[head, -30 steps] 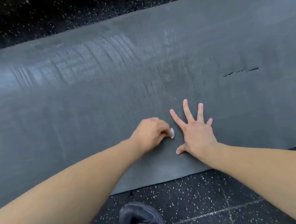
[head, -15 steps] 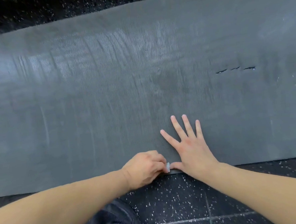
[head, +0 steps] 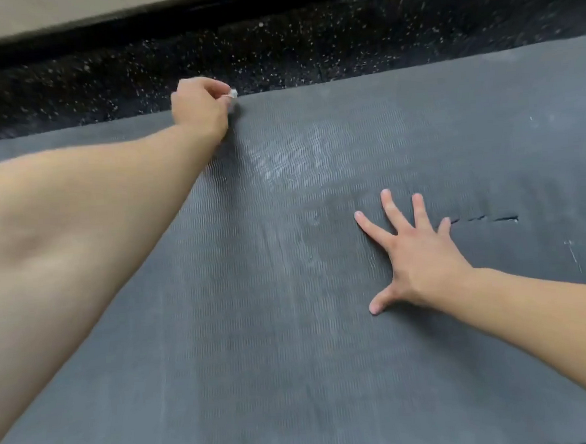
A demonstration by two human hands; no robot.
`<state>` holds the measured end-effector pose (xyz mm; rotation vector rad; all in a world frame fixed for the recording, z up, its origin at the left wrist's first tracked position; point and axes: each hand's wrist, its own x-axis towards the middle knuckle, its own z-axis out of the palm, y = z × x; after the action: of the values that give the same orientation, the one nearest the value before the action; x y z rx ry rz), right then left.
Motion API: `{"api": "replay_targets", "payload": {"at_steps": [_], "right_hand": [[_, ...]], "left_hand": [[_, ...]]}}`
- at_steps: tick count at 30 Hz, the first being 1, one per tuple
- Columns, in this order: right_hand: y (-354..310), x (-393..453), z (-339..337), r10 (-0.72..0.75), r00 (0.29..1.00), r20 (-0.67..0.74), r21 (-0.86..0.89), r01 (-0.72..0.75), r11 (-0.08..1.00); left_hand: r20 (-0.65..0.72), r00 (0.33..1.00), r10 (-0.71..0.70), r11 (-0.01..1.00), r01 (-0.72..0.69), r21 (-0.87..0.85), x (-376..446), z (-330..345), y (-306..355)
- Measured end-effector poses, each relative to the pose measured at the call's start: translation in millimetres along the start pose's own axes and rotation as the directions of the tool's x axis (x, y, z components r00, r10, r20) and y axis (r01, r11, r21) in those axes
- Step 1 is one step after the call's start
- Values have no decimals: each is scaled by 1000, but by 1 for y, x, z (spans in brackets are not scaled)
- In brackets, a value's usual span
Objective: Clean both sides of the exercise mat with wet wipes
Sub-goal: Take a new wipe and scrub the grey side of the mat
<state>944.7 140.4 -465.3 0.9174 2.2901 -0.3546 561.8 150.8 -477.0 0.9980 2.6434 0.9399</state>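
We clamp the left hand [head: 199, 105] on the balled wipe [head: 232, 94] at the mat [head: 291, 325] far edge; the right hand [head: 420, 258], fingers spread, pins this soft, flexible mat.

No text, label, brand, number or sign can be read anywhere in the view.
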Motion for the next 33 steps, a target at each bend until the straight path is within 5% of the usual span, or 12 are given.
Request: {"api": "replay_targets", "payload": {"at_steps": [4,7,10,13,17,19,27,33], "right_hand": [[3,4,2,-1,1000,-7,-14,1,1000],[4,3,3,-12,1000,-14,-12,12,1000],[3,3,4,-14,1000,-19,-9,14,1000],[1,2,-1,-7,1000,-2,17,7,1000],[-14,-30,14,-76,994,-80,85,83,993],[-28,-56,33,-152,982,-108,60,159,985],[-67,-116,125,-157,977,-146,133,177,975],[-63,-144,150,-202,953,-226,197,247,949]], "left_hand": [[-37,998,-58,992,62,109,-10,33,7],[101,971,219,962,-232,144,-60,39,17],[357,790,499,846,-533,-5,-156,36,14],[462,661,591,780,-615,-119,-201,24,7],[318,823,471,874,-485,-38,-202,15,2],[333,817,471,873,-485,-46,-230,9,-2],[571,461,679,706,-622,-338,-356,-24,-27],[583,334,741,630,-646,-430,-411,-31,-48]]}}
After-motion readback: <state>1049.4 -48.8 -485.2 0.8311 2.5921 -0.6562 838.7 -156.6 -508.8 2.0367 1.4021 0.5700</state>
